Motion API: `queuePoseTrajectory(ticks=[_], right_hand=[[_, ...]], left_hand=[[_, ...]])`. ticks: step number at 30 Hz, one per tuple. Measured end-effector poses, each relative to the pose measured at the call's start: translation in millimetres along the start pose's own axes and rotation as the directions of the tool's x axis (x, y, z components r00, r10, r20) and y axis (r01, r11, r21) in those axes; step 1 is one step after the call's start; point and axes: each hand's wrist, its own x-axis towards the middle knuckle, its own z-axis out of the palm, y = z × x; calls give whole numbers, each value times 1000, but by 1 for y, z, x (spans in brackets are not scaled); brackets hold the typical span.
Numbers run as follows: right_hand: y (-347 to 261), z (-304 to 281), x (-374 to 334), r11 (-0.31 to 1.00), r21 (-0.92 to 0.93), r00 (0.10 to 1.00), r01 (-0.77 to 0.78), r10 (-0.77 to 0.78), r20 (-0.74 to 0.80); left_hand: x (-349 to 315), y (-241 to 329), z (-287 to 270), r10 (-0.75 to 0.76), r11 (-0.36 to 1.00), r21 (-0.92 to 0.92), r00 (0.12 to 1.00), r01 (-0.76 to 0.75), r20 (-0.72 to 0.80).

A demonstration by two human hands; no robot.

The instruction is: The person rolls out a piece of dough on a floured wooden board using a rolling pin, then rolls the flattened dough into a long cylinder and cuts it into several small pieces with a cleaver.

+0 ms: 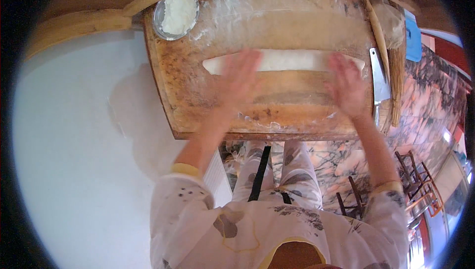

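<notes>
A long white roll of dough lies crosswise on a floured wooden board. My left hand rests flat over its left part, fingers stretched away from me and a little blurred. Near the right end, my right hand lies with its fingertips over the dough, its fingers also extended and blurred. Neither hand grips anything. The dough shows between the hands and pokes out to a taper beyond the left one; a short tip is visible past the right one.
A clear bowl of white flour sits at the board's far left corner. Along the right edge lie a wide-bladed knife, a thin rolling pin and a straw brush. Beyond is a blue plastic item. Chairs stand lower right.
</notes>
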Motion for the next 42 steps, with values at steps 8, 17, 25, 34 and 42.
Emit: queuePoseTrajectory(ticks=[8, 17, 25, 34, 42], right_hand=[[-68, 47, 79, 968, 18, 962, -250, 250, -112], [-46, 33, 83, 975, -7, 972, -223, 222, -80], [-55, 35, 12, 988, 44, 989, -146, 147, -35], [-63, 32, 58, 983, 12, 980, -183, 183, -78], [-41, 41, 104, 999, 25, 987, -38, 42, -155]], left_hand=[[69, 58, 58, -188, 982, -31, 978, 186, -92], [72, 24, 40, -200, 979, 20, 979, 201, -32], [-21, 19, 42, -93, 996, -3, 995, 93, 29], [29, 31, 36, -93, 996, -12, 995, 93, -23], [77, 22, 40, -61, 997, 39, 997, 62, -38]])
